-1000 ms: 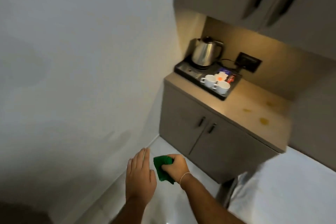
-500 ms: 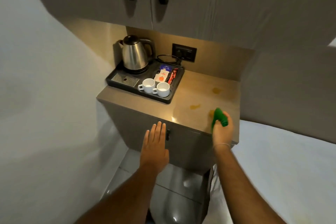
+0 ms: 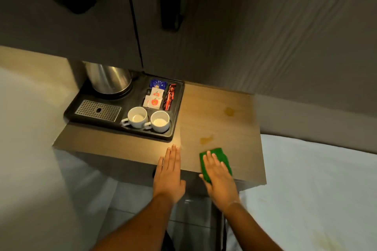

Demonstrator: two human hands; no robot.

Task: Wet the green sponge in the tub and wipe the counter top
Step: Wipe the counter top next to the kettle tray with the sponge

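The green sponge (image 3: pixel 219 154) lies flat on the brown counter top (image 3: pixel 220 122) near its front edge. My right hand (image 3: pixel 219 177) presses down on the sponge with fingers spread over it. My left hand (image 3: pixel 169 173) is flat and empty, fingers together, its tips over the counter's front edge just left of the sponge. Two yellowish stains mark the counter: one stain (image 3: pixel 206 139) just beyond the sponge, another stain (image 3: pixel 229 111) farther back. No tub is in view.
A black tray (image 3: pixel 175 116) fills the counter's left half, holding a steel kettle (image 3: pixel 109 79), two white cups (image 3: pixel 149 120) and sachets (image 3: pixel 157 96). Dark upper cabinets (image 3: pixel 132 16) hang low over the counter. White bedding (image 3: pixel 316 189) lies to the right.
I came closer to the counter. My right hand brought the sponge up from floor level and laid it flat on the counter. My left hand rose to the counter's front edge.
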